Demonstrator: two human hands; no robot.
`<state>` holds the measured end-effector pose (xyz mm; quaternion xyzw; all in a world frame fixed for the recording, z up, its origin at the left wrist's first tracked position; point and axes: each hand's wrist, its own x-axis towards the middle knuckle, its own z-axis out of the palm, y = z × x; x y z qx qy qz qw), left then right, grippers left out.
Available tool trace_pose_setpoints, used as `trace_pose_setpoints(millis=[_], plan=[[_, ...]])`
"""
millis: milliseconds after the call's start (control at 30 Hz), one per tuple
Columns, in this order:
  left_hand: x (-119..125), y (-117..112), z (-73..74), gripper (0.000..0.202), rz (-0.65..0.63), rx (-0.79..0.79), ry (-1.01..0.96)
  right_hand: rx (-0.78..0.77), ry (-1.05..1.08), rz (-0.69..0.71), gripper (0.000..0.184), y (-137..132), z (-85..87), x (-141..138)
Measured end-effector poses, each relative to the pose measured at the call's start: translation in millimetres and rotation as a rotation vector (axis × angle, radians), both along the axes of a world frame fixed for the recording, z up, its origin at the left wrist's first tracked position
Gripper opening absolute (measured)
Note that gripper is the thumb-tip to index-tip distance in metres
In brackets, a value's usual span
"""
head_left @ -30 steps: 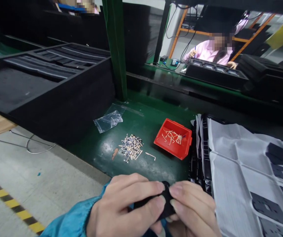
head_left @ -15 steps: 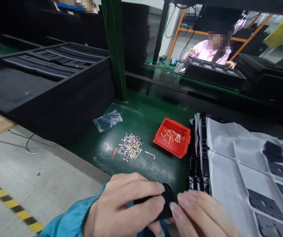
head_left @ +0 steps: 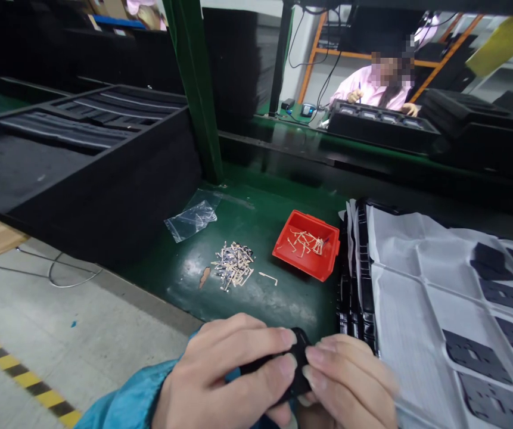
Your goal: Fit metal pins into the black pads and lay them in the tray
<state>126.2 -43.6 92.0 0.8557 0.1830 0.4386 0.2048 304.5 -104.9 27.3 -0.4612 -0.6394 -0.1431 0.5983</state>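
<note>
Black part (head_left: 295, 364) — pinched between left hand (head_left: 220, 375), right hand (head_left: 350, 381) fingertips

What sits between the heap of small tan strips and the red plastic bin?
A single pale L-shaped strip, alone on the green bench top, apart from both; the head view shows it.

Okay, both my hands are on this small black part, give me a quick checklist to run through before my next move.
1. Small flat black part pinched between left hand and right hand: ok.
2. Part's face and orientation: cannot tell, fingers cover most of it.
3. Red plastic bin upright on the green bench, thin tan strips inside: ok.
4. Loose pile of small metal strips kept together: not ok, a stray strip lies apart.
5. White moulded tray sheet with flat black pieces in its pockets: ok.
</note>
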Motion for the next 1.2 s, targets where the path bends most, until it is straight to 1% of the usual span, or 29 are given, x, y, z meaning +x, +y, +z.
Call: trace_pose_setpoints(millis=[100,167,267,367,433,467,500,533,567,600,633,667,700,733,767,800,833,867,900,933,967,1000,1033,1067,1100,1133,1200], plan=[[-1,0,3.0,0.009,0.008,0.01,-0.001,0.038,0.017,0.025,0.007,3,7.6,1],[-1,2,4.5,0.007,0.02,0.02,-0.007,0.076,0.022,0.036,0.01,6,12.1,0],[2,3,4.3,0.004,0.012,0.021,-0.009,0.165,0.033,0.014,0.017,10,14.9,-5],[7,-5,-2.2,0.011,-0.043,-0.008,-0.005,0.221,0.016,-0.068,0.029,12,16.6,-8],[6,-15,-9.7,0.016,-0.058,-0.07,-0.034,0.232,-0.069,-0.083,0.033,13,17.9,-5],[4,-20,-13.7,0.019,-0.027,-0.103,-0.048,0.197,-0.116,-0.068,0.032,13,17.9,-3],[0,-21,-17.3,0.021,0.029,-0.139,-0.042,0.127,-0.146,-0.035,0.029,12,16.7,-1],[-4,-18,-20.5,0.022,0.099,-0.172,-0.019,0.041,-0.148,0.002,0.026,12,14.0,0],[-8,-10,-23.1,0.022,0.171,-0.209,0.043,-0.058,-0.124,0.038,0.023,11,9.2,1],[-10,6,-25.0,0.023,0.236,-0.252,0.126,-0.153,-0.086,0.079,0.022,9,2.4,0],[-9,28,-26.2,0.023,0.287,-0.299,0.214,-0.233,-0.035,0.118,0.024,7,-6.3,-1],[-3,56,-26.6,0.024,0.324,-0.352,0.323,-0.295,0.005,0.15,0.026,5,-16.4,-3],[8,89,-26.3,0.023,0.365,-0.386,0.396,-0.346,0.035,0.188,0.028,4,-27.1,-5],[25,124,-25.3,0.021,0.382,-0.394,0.431,-0.398,0.08,0.202,0.028,2,-37.6,-7],[46,160,-23.8,0.017,0.376,-0.404,0.471,-0.437,0.107,0.221,0.026,2,-47.2,-8],[71,193,-21.8,0.013,0.367,-0.407,0.505,-0.467,0.128,0.235,0.024,2,-55.3,-9],[97,222,-19.3,0.014,0.362,-0.406,0.534,-0.486,0.138,0.245,0.022,3,-61.6,-8],[122,245,-16.4,0.018,0.36,-0.402,0.558,-0.495,0.138,0.257,0.02,5,-66.3,-7],[141,263,-13.1,0.024,0.365,-0.395,0.577,-0.5,0.14,0.262,0.019,7,-69.5,-5],[154,274,-9.7,0.028,0.379,-0.384,0.59,-0.506,0.148,0.261,0.018,9,-71.7,-3],[158,278,-6.6,0.031,0.398,-0.368,0.595,-0.513,0.161,0.257,0.018,10,-73.1,-1],[153,277,-4.1,0.031,0.416,-0.348,0.596,-0.522,0.176,0.251,0.018,11,-74.2,0],[141,270,-2.7,0.028,0.426,-0.327,0.595,-0.532,0.198,0.244,0.018,12,-75.2,1],[123,258,-2.7,0.021,0.421,-0.31,0.597,-0.541,0.23,0.236,0.018,12,-76.1,0],[102,241,-4.3,0.012,0.397,-0.298,0.603,-0.548,0.271,0.227,0.019,12,-77.0,-1],[80,220,-7.9,0.01,0.354,-0.298,0.618,-0.553,0.315,0.219,0.019,11,-77.7,-3],[47,173,-21.9,0.015,0.25,-0.325,0.653,-0.562,0.387,0.206,0.019,11,-78.7,-8]])
